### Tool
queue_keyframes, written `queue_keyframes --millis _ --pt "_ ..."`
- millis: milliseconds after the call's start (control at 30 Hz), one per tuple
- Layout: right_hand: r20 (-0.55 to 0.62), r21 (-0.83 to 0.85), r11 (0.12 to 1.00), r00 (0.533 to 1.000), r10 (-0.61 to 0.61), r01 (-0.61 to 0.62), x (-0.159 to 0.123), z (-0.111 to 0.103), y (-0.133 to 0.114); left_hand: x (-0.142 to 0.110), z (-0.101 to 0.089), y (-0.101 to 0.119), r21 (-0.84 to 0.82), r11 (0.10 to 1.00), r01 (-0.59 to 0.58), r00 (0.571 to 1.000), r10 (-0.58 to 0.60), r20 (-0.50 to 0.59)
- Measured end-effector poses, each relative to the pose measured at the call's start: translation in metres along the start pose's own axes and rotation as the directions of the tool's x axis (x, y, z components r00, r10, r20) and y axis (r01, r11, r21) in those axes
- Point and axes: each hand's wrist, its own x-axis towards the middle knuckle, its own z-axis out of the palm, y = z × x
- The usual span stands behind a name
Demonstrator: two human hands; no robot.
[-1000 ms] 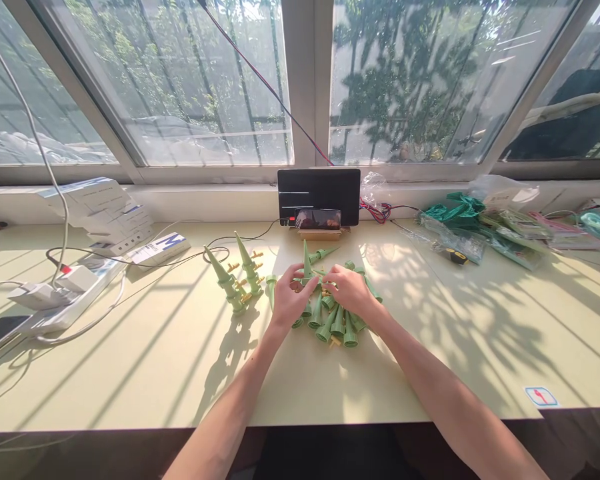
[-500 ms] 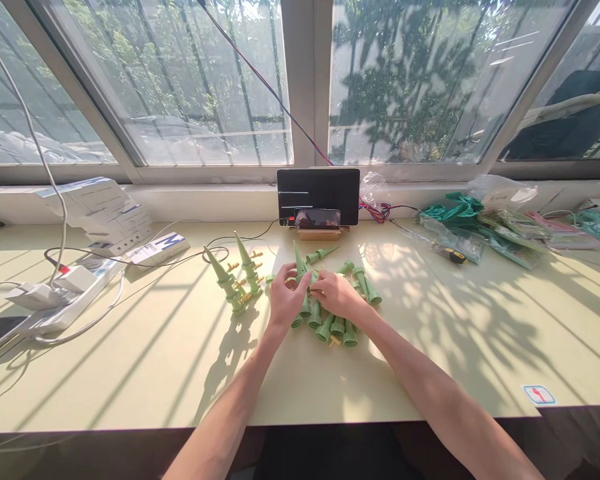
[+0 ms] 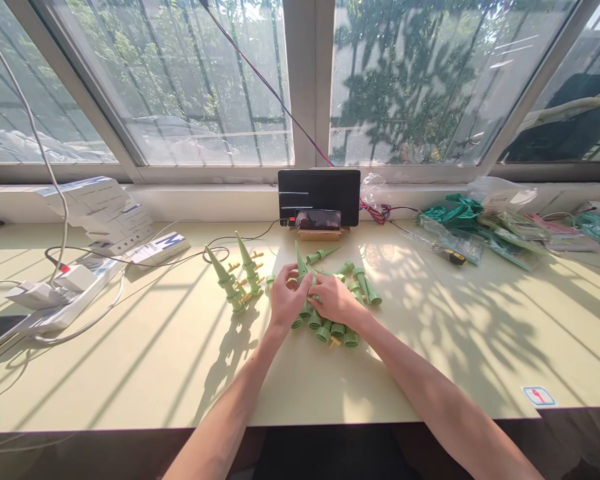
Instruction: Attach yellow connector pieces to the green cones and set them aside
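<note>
My left hand [image 3: 286, 298] is closed round a green plastic plant watering spike [image 3: 300, 255], whose pointed tip sticks up above the fingers. Against it from the right, my right hand [image 3: 336, 298] is closed with fingertips pinched on the spike's lower part; the exact grip is hidden behind the fingers. Below and right of the hands lies a pile of loose green spikes [image 3: 350, 338] with yellow valve pieces among them. Two spikes with yellow valves [image 3: 227, 283] stand upright to the left. Another spike [image 3: 323, 254] lies just behind the hands.
A black tablet [image 3: 319, 190] with a phone [image 3: 318, 219] before it stands at the back. Left are white boxes [image 3: 97, 210], a power strip [image 3: 75, 303] and cables. Plastic bags [image 3: 505, 233] and a yellow-black tape measure [image 3: 455, 257] lie at the right.
My right hand has shifted slightly down and left, its fingers pressed closer to the left hand. The left hand still holds the spike in nearly the same spot.
</note>
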Motion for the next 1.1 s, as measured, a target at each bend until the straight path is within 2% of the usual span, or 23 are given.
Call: queue_keyframes --millis 333,800,1100 --pt "0.067 -0.022 0.994 0.992 0.105 -0.104 0.003 0.006 -0.003 0.000 -0.001 0.002 0.010 1.000 0.007 1.000 -0.007 -0.004" --pt "0.069 -0.030 0.980 0.978 0.197 -0.195 0.008 0.016 -0.011 -0.001 0.000 0.003 0.030 0.999 -0.015 1.000 0.016 -0.019" --pt "0.139 -0.056 0.972 0.963 0.233 -0.227 0.009 0.008 -0.018 -0.001 -0.001 0.004 0.001 1.000 -0.006 1.000 0.006 0.004"
